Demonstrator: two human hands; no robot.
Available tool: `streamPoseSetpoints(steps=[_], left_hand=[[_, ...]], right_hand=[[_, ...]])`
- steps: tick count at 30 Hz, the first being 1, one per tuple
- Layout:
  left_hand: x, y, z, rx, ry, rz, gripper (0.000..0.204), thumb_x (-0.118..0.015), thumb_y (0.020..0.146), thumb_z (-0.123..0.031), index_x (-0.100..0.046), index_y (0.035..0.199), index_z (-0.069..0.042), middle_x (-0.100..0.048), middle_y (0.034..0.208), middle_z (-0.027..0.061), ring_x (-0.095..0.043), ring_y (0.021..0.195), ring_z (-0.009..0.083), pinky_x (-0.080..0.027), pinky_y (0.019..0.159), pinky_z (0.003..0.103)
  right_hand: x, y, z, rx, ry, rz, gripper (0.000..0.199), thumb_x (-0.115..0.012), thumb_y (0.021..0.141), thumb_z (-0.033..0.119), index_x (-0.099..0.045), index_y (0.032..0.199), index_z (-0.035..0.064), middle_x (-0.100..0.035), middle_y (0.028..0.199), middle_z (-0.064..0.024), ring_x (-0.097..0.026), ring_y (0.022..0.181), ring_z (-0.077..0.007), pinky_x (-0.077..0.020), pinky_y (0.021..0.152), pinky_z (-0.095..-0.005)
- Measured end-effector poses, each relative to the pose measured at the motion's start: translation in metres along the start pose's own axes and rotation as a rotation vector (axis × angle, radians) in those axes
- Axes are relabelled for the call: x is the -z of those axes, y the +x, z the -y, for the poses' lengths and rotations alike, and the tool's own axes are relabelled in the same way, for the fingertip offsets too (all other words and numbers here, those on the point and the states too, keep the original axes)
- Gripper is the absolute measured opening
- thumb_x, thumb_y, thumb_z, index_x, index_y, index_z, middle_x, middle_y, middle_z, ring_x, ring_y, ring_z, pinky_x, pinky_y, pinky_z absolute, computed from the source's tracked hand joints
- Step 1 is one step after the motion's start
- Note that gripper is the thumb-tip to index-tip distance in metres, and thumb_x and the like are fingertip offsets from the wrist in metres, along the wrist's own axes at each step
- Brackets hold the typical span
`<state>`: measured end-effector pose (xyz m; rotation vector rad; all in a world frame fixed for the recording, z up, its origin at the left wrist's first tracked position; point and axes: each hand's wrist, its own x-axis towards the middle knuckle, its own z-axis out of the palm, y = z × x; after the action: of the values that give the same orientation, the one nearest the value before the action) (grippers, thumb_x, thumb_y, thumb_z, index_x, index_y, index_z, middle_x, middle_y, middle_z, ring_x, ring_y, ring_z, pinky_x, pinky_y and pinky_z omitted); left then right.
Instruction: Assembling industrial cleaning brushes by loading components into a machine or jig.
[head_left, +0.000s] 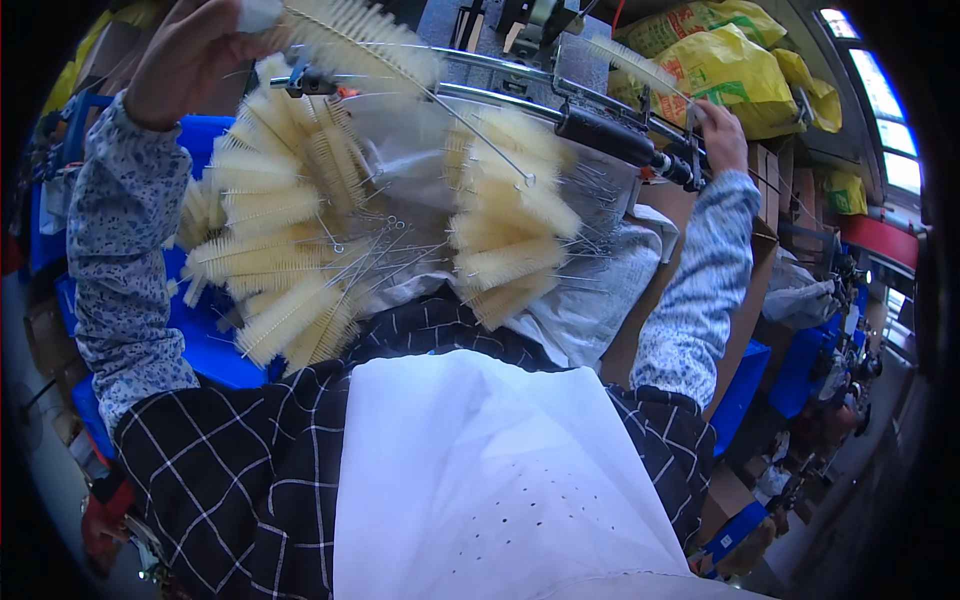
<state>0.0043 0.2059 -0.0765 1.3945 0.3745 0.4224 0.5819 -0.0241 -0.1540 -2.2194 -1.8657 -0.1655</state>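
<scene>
High on the left, my left hand (pixel 195 62) is closed at the bristle end of a cream bottle brush (pixel 375 45). That brush's bare wire stem slants down to the right and ends in a small loop. Something white covers or lies at the left fingertips. My right hand (pixel 724 140) pinches the wire end of another bottle brush (pixel 630 64), beside the right end of a metal machine (pixel 615 135) with steel rods and a black roller. Two heaps of similar brushes, a left heap (pixel 270 210) and a right heap (pixel 515 215), lie between my arms, with looped wire stems showing.
A pale plastic sheet (pixel 610 300) lies under the brushes at my lap. Blue bins (pixel 215 340) stand to the left. Yellow sacks (pixel 720 75) sit at the back right, and a cardboard box (pixel 740 310) is beside my right forearm.
</scene>
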Motion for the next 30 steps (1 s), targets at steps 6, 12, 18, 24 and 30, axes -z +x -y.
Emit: streamPoseSetpoints(steps=[6,12,18,24,30], left_hand=[[-0.136,0.09,0.015,-0.141,-0.159,0.193,0.034,-0.05,0.079,-0.011,-0.037,0.109,-0.004,-0.048,0.094,0.0042,-0.049,0.081,0.0109,-0.044,0.068,0.024],[-0.175,0.096,0.054,-0.156,0.161,0.128,0.04,-0.054,0.079,-0.02,-0.034,0.111,-0.005,-0.048,0.093,0.0078,-0.053,0.084,0.0134,-0.047,0.072,0.025],[-0.117,0.051,0.057,0.394,1.162,0.42,0.064,-0.063,0.064,-0.012,-0.029,0.117,-0.006,-0.041,0.11,0.0159,-0.046,0.101,0.0276,-0.037,0.084,0.038],[-0.103,0.041,0.105,0.573,1.574,0.613,0.07,-0.066,0.052,-0.016,-0.035,0.115,-0.008,-0.044,0.107,0.0149,-0.048,0.095,0.0299,-0.034,0.084,0.039],[-0.109,0.055,0.087,0.771,1.6,0.801,0.064,-0.066,0.054,-0.019,-0.04,0.113,-0.01,-0.055,0.09,0.0111,-0.051,0.091,0.0272,-0.033,0.082,0.039]], right_hand=[[0.051,-0.031,0.092,0.037,0.928,0.59,0.038,-0.046,0.084,0.022,-0.041,0.118,0.0046,-0.051,0.107,-0.0077,-0.049,0.097,-0.0156,-0.0409,0.083,-0.029],[0.027,-0.023,0.214,0.162,1.407,0.581,0.035,-0.046,0.084,0.024,-0.044,0.112,0.0016,-0.053,0.1,-0.0058,-0.049,0.089,-0.0112,-0.041,0.076,-0.0239],[-0.027,0.0,0.134,-0.06,0.027,-0.109,0.027,-0.05,0.078,0.018,-0.054,0.105,0.022,-0.056,0.094,-0.0001,-0.05,0.081,-0.0192,-0.0399,0.072,-0.0338],[-0.058,0.015,0.124,-0.203,-0.097,-0.083,0.027,-0.048,0.077,0.019,-0.057,0.1,0.0287,-0.056,0.09,-0.0005,-0.045,0.089,-0.0214,-0.0324,0.079,-0.0377],[-0.062,0.019,0.124,-0.135,-0.073,-0.098,0.028,-0.048,0.077,0.02,-0.056,0.102,0.029,-0.055,0.089,0.0001,-0.045,0.088,-0.0203,-0.033,0.078,-0.037]])
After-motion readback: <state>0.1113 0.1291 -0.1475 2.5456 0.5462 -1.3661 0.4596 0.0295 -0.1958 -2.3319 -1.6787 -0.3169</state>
